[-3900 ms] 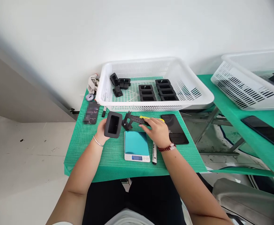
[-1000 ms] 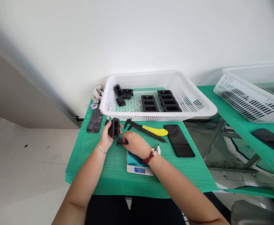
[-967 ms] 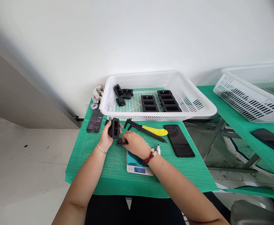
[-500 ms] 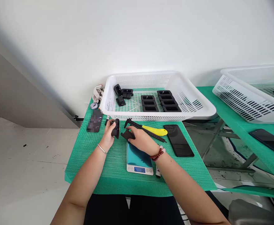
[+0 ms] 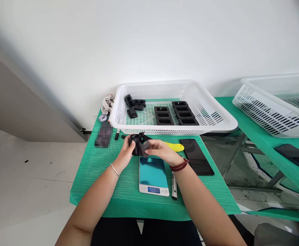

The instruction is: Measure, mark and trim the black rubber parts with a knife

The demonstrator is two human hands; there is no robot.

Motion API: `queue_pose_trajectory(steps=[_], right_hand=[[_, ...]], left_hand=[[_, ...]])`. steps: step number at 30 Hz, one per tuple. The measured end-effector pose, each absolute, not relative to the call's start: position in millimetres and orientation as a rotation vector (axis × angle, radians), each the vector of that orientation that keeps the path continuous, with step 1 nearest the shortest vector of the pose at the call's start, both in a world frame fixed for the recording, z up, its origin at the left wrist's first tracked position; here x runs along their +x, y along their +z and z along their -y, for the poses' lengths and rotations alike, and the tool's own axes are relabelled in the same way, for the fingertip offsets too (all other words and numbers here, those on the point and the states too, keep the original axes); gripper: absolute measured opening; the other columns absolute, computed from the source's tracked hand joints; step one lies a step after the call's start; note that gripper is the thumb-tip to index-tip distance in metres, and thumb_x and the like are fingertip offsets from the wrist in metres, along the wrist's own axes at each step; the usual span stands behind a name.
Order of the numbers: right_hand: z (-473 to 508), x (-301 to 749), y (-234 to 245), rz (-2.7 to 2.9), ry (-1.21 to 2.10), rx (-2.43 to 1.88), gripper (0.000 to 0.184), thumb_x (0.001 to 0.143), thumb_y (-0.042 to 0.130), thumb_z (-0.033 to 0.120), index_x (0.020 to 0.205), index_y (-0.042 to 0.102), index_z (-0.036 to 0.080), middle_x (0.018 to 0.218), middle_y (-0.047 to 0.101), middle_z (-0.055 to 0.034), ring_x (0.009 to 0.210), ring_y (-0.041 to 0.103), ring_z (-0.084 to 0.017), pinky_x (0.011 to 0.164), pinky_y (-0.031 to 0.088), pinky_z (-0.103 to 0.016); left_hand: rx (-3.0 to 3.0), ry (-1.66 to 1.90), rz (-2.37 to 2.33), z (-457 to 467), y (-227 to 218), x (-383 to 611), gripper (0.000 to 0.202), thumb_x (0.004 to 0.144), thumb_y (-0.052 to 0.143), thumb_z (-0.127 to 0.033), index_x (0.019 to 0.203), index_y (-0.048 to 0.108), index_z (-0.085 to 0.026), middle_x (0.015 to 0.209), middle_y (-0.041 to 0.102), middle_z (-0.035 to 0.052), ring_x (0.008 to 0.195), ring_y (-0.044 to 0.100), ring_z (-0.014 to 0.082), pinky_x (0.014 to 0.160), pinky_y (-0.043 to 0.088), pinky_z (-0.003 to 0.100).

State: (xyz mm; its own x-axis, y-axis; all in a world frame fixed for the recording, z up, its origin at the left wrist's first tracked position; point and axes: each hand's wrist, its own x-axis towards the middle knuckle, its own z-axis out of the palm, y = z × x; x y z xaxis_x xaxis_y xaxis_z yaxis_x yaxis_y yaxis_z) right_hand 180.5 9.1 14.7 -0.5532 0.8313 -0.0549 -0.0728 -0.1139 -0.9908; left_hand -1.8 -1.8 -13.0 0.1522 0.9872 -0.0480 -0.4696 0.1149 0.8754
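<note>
My left hand (image 5: 125,152) is closed around a black plastic part (image 5: 135,140) above the green-covered table (image 5: 100,201). Pinched in my right hand (image 5: 161,150) is a curled dark grey sheet (image 5: 143,149), like a piece of sandpaper, which meets the right side of the part. Just below both hands lies a kitchen scale (image 5: 153,174) with a bare blue-green plate. A black caliper (image 5: 144,136) shows partly behind my fingers. The yellow handle (image 5: 175,147) of a tool is partly covered by my right hand.
Beyond my hands stands a white basket (image 5: 208,128) holding several black frames (image 5: 164,115) and a loose cluster of black parts (image 5: 132,112). A marker (image 5: 174,186) lies beside the scale, a black phone (image 5: 198,157) to the right. A second basket (image 5: 272,112) stands on the neighbouring table.
My hands have come together, bringing the dark sheet against the black part. My right hand has moved off the scale, whose display went from 0.5 to 0.0. The marker shows more fully.
</note>
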Motion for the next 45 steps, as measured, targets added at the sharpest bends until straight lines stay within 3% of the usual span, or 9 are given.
queue_pose_trajectory(steps=[9,15,19,24,29,32,37,41,45], right_hand=[[-9.6,169.9,8.0,1.304,1.516,-0.957,0.028,0.071,0.069,0.038,0.087,0.058,0.017,0.083,0.063,-0.0012,0.079,0.057,-0.013,0.075,0.048,-0.03],[-5.7,169.0,3.4,1.337,1.343,-1.023,0.055,0.074,0.07,0.038,0.119,0.043,0.025,0.105,0.059,-0.0056,0.093,0.06,-0.017,0.079,0.051,-0.034],[-3.3,170.1,4.5,1.526,1.223,-0.998,0.025,0.08,0.064,0.041,0.097,0.06,0.023,0.11,0.061,-0.0071,0.104,0.058,-0.021,0.087,0.05,-0.037],[-2.2,170.7,3.3,1.57,1.313,-1.052,0.027,0.082,0.06,0.046,0.084,0.067,0.021,0.088,0.068,-0.0043,0.085,0.062,-0.019,0.08,0.051,-0.036],[-0.4,170.2,4.6,1.62,1.308,-1.132,0.022,0.078,0.063,0.04,0.079,0.061,0.019,0.078,0.065,-0.002,0.073,0.06,-0.016,0.069,0.049,-0.031],[1.3,169.4,7.3,1.783,1.104,-1.207,0.014,0.078,0.057,0.028,0.069,0.052,0.019,0.068,0.059,0.0006,0.064,0.054,-0.013,0.06,0.042,-0.027],[2.6,167.0,9.4,1.99,0.71,-1.234,0.027,0.083,0.046,0.021,0.061,0.029,0.021,0.057,0.041,0.0034,0.054,0.038,-0.011,0.054,0.028,-0.027],[2.8,164.8,11.0,2.014,0.626,-1.217,0.032,0.091,0.038,0.026,0.062,0.025,0.022,0.057,0.04,0.0023,0.055,0.037,-0.012,0.055,0.026,-0.029],[4.1,164.3,12.6,2.039,0.626,-1.177,0.028,0.092,0.038,0.024,0.066,0.028,0.023,0.064,0.044,0.0008,0.06,0.042,-0.014,0.057,0.031,-0.029]], left_hand=[[0.847,1.213,-0.734,4.1,-8.2,-1.0,0.043,0.076,0.069,-0.045,0.112,0.059,-0.023,0.109,0.063,0.0064,0.106,0.059,0.0234,0.083,0.05,0.032],[0.944,1.209,-0.823,3.7,-10.8,-1.8,0.05,0.076,0.067,-0.052,0.115,0.054,-0.024,0.115,0.06,0.0069,0.112,0.056,0.0242,0.088,0.049,0.033],[1.063,1.222,-0.903,0.3,-19.6,-4.6,0.05,0.079,0.062,-0.055,0.117,0.05,-0.025,0.119,0.058,0.0066,0.115,0.055,0.0237,0.095,0.046,0.036],[1.107,1.252,-0.931,-3.0,-24.9,-6.9,0.05,0.078,0.064,-0.053,0.116,0.049,-0.024,0.114,0.059,0.0067,0.11,0.057,0.0219,0.092,0.047,0.035],[1.158,1.209,-0.941,-0.9,-17.6,-5.8,0.053,0.074,0.067,-0.055,0.111,0.048,-0.022,0.107,0.058,0.0067,0.102,0.058,0.0211,0.085,0.049,0.034],[1.228,1.149,-0.975,1.3,-14.0,-3.6,0.057,0.072,0.068,-0.057,0.11,0.047,-0.021,0.105,0.058,0.0061,0.1,0.058,0.0207,0.084,0.049,0.033],[1.202,1.071,-0.955,2.4,-21.2,-0.8,0.053,0.077,0.061,-0.059,0.111,0.046,-0.022,0.096,0.057,0.0036,0.089,0.057,0.0179,0.073,0.05,0.029],[1.179,1.074,-0.907,3.1,-25.9,-1.0,0.051,0.078,0.062,-0.057,0.112,0.046,-0.023,0.095,0.057,0.0026,0.085,0.056,0.0158,0.07,0.049,0.027],[1.149,1.176,-0.937,3.8,-23.2,-0.3,0.049,0.076,0.065,-0.055,0.108,0.049,-0.022,0.094,0.056,0.0025,0.084,0.056,0.0148,0.071,0.049,0.026]])
